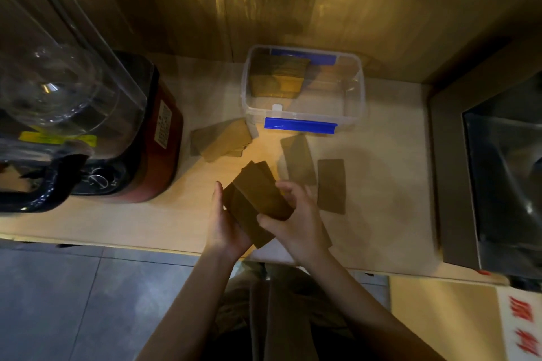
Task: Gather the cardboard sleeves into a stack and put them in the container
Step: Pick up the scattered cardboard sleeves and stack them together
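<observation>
Both hands hold a stack of brown cardboard sleeves (258,199) above the counter's front edge. My left hand (224,226) cups the stack from the left and below; my right hand (296,217) grips its right side. Loose sleeves lie on the counter: a small pile (223,141) left of the container, one sleeve (297,160) in front of it, and another (331,186) further right. The clear plastic container (303,114) with blue latches stands at the back, with sleeves (277,79) inside its left half.
A large blender (88,114) with a clear jug and red base fills the counter's left side. A dark metal sink (504,173) lies at the right. A wooden wall (264,0) rises behind the container. The counter's front edge (117,243) runs just below my hands.
</observation>
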### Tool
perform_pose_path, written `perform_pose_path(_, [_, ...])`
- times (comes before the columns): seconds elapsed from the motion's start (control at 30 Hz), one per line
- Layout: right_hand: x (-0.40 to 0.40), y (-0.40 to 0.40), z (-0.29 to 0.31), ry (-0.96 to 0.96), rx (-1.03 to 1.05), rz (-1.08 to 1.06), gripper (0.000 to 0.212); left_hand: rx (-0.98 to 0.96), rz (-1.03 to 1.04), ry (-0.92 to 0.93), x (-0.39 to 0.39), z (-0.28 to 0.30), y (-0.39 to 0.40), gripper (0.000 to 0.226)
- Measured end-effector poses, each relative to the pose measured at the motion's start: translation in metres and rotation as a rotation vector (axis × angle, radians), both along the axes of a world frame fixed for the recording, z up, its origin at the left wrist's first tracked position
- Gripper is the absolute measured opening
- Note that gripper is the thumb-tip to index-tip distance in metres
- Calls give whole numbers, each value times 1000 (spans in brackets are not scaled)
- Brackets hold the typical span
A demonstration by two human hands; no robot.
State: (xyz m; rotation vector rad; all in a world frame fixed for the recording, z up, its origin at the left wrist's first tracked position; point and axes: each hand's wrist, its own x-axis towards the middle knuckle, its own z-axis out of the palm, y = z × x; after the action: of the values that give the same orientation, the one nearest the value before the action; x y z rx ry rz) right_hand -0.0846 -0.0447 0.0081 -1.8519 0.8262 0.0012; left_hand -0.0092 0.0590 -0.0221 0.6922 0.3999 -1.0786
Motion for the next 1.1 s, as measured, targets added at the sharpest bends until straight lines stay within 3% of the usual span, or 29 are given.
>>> perform_pose_path(0.13, [-6,4,0,35,-19,54,52,-26,-62,-34,-10,-2,-10,79])
perform_pose_path(0.23, [-13,9,-3,62,-123,110,52,-37,-116,-91,-17,1,-17,59])
perform_pose_path(0.37, [-30,15,-14,11,-168,144,53,59,-105,-32,-23,1,-21,37])
perform_pose_path(0.47, [-37,13,-17,86,-177,265,49,149,-123,-7,-27,-1,-20,18])
perform_pose_path(0.57, [-42,4,-16,140,-102,352,35,207,-169,44,-27,-3,-18,26])
perform_pose_path(0.63, [-47,-2,-17,129,-33,240,25,233,-154,71,-26,-5,-17,23])
perform_pose_path(0.67, [-51,-5,-22,155,-84,175,24,249,-131,95,-26,-8,-16,20])
perform_pose_path(0.73, [-60,-12,-37,299,-388,142,24,284,-84,131,-25,-9,-14,15])
perform_pose_path(0.8, [-67,-17,-52,419,-568,191,38,290,-65,136,-24,-11,-12,11])
perform_pose_path(0.9, [-75,-21,-66,491,-633,259,55,298,-65,137,-22,-13,-7,12])
perform_pose_path(1.1, [-79,-24,-70,475,-634,254,46,279,-54,152,-20,-18,1,30])
